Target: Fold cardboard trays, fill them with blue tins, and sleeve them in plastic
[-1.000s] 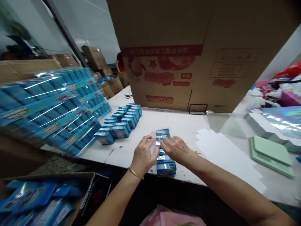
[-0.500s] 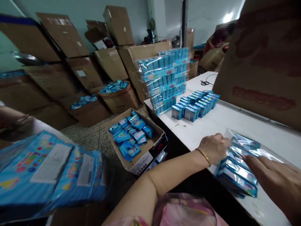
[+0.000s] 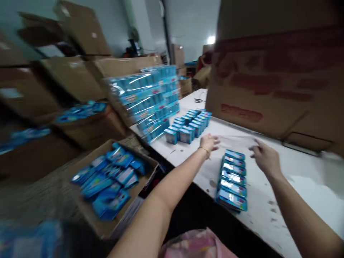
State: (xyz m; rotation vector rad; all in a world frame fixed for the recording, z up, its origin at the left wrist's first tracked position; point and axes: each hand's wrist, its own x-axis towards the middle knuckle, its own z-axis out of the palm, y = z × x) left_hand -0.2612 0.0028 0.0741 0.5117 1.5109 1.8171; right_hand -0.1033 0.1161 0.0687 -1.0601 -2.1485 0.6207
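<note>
Both hands, head view, are apart from each other and raised about the far end of the row of blue packs (image 3: 232, 178), which lies on the white table (image 3: 258, 195), near its front edge. Left hand (image 3: 209, 142), with a gold bracelet (image 3: 205, 152) at the wrist: beyond the row and to its left, fingers spread; whether they close on anything cannot be told, owing to blur. Right hand (image 3: 264, 154): to the right of the row's far end, thumb and forefinger pinched on clear film (image 3: 235, 141). The film spans the gap between the hands, just beyond the row; its outline is faint.

To the left of the row and farther back stands a group of small blue boxes (image 3: 188, 127) in close lines; farther left, a wrapped stack of blue boxes (image 3: 150, 102). Scissors (image 3: 198, 101) lie well beyond the row, past the small boxes. Behind the row, and extending to its right, rises a large carton (image 3: 268, 71) with red print, upside down. To the left of the row, below table height, is an open carton (image 3: 150, 167) of loose blue packets (image 3: 113, 179). White sheets (image 3: 317, 190) lie to the right.
</note>
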